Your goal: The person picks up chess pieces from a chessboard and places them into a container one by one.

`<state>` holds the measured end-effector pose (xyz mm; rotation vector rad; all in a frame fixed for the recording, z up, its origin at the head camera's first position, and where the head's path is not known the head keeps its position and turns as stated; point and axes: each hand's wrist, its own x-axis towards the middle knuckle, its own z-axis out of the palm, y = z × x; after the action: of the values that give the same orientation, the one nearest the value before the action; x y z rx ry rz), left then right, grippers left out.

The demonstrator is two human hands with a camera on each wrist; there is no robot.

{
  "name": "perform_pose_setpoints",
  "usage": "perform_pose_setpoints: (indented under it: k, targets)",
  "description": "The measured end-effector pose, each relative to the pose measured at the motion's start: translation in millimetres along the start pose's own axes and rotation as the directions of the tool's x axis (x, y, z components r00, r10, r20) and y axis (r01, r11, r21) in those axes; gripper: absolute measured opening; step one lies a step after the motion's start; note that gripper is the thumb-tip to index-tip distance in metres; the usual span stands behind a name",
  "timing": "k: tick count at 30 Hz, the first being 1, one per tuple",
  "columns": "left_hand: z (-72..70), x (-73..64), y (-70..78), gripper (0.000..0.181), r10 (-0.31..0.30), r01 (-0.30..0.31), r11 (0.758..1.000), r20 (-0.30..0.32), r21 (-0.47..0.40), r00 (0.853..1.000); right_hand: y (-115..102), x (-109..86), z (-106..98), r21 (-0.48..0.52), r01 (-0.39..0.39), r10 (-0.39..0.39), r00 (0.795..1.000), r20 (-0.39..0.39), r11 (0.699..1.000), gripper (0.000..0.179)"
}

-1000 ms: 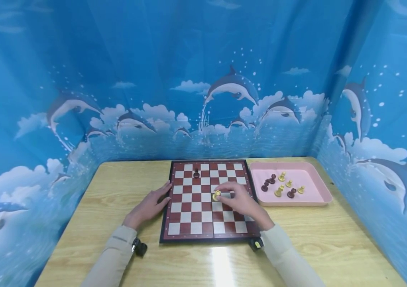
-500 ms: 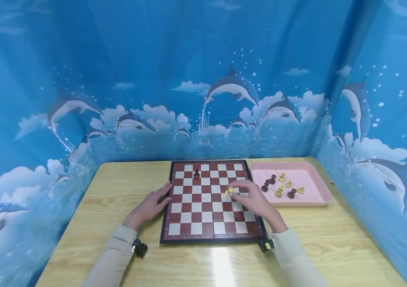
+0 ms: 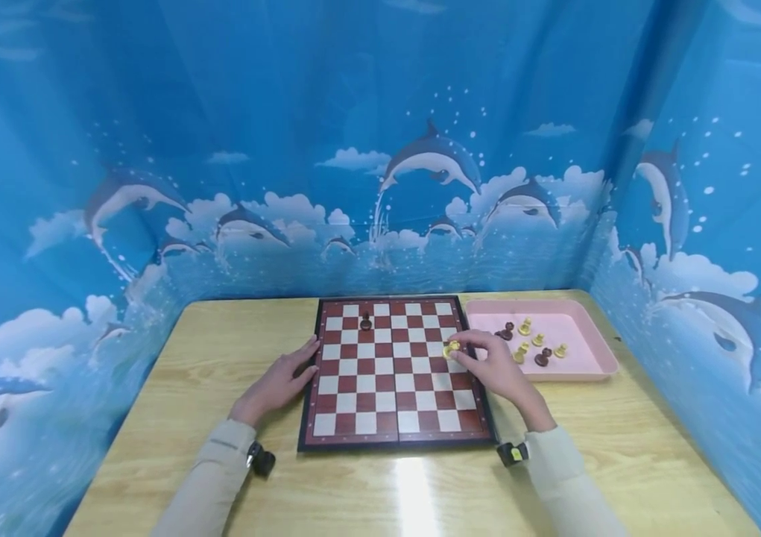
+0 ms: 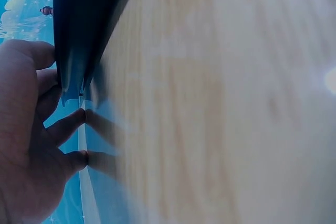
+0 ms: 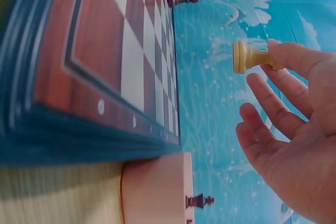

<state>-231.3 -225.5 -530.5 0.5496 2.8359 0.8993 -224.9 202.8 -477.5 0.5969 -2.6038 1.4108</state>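
My left hand [image 3: 279,382] lies by the left edge of the chessboard [image 3: 376,380], thumb and fingers touching its dark rim. In the left wrist view the same hand [image 4: 26,129] has its fingers fairly extended and holds nothing. Between thumb and forefinger my right hand [image 3: 497,365] pinches a yellow chess piece [image 3: 450,349] near the board's right edge. The right wrist view shows this piece [image 5: 244,57] raised off the board, base free; its top is hidden by the fingertips. One dark brown chess piece [image 3: 366,322] stands on the board's far left half.
A pink tray [image 3: 548,377] sits against the board's right side. Several yellow and dark brown pieces lie or stand in it, including a dark piece [image 3: 543,358]. The wooden table [image 3: 232,328] ends at a blue dolphin-print curtain [image 3: 273,149].
The right hand has carried the yellow chess piece rightward from the board's middle to its right edge, towards the tray. The left hand and the dark piece have stayed put.
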Motion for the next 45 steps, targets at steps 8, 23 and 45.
perform_pose_setpoints:
  k: [8,23,45]
  targets:
    - [-1.0,1.4,0.1,0.061,0.014,-0.014,1.0,-0.002,-0.003,1.0,12.1,-2.9,-13.4,-0.048,-0.057,0.054,0.996,-0.072,0.997,0.028]
    - [1.6,0.4,-1.5,0.06,0.028,-0.028,1.0,-0.014,0.014,1.0,34.8,-16.9,-43.1,-0.096,-0.081,0.064,0.983,-0.17,0.992,0.025]
    - [-0.1,-0.1,0.9,0.06,0.022,-0.022,1.0,-0.008,0.012,1.0,60.4,-22.6,-96.3,-0.153,-0.186,0.149,0.963,-0.224,0.971,0.035]
